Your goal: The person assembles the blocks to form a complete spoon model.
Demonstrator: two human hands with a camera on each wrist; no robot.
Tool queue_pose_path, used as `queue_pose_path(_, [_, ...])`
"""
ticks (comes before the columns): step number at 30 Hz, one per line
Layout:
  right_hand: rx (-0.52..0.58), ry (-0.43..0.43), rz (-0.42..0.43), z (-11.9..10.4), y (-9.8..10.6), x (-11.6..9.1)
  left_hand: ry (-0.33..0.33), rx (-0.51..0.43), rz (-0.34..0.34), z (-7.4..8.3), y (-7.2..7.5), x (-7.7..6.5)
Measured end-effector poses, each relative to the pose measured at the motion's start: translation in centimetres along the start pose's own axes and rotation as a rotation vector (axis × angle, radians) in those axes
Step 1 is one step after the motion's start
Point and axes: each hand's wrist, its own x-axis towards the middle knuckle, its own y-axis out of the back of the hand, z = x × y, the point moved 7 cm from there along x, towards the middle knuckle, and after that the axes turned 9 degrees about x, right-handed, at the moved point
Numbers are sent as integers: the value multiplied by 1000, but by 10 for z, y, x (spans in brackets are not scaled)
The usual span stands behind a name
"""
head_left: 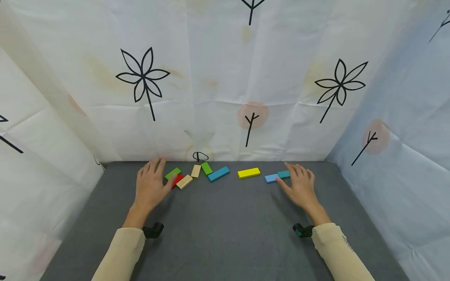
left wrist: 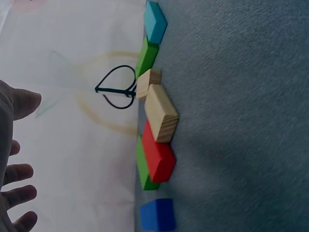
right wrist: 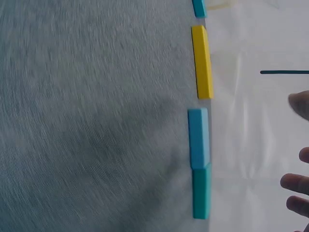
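Note:
My left hand (head_left: 151, 187) hovers with spread fingers over the left end of a row of wooden blocks. Beside its thumb lie a green block (head_left: 172, 173), a red block (head_left: 177, 180) and a plain wood block (head_left: 184, 182). A dark blue block (left wrist: 158, 215) appears in the left wrist view but is hidden by the hand in the head view. At the right end, my right hand (head_left: 299, 187) hangs with fingers apart near a light blue block (head_left: 271, 178) and a teal block (right wrist: 201, 193), which meet end to end. Neither hand holds anything.
Between the hands lie another plain block (head_left: 196, 171), a second green block (head_left: 206, 168), a blue block (head_left: 218, 174) and a yellow block (head_left: 249, 173). All rest near the far edge of a grey table (head_left: 225, 234), against a white patterned cloth (head_left: 211, 78).

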Motion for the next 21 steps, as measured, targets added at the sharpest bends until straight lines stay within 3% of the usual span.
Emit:
queue_pose_path(11, [129,-127,-74,1,-28,-9,35,-117,-36,14,-32,-10])
queue_pose_path(21, [197,-162,-84,-6,-49,-7,129,-230,-75,9,-62,-21])
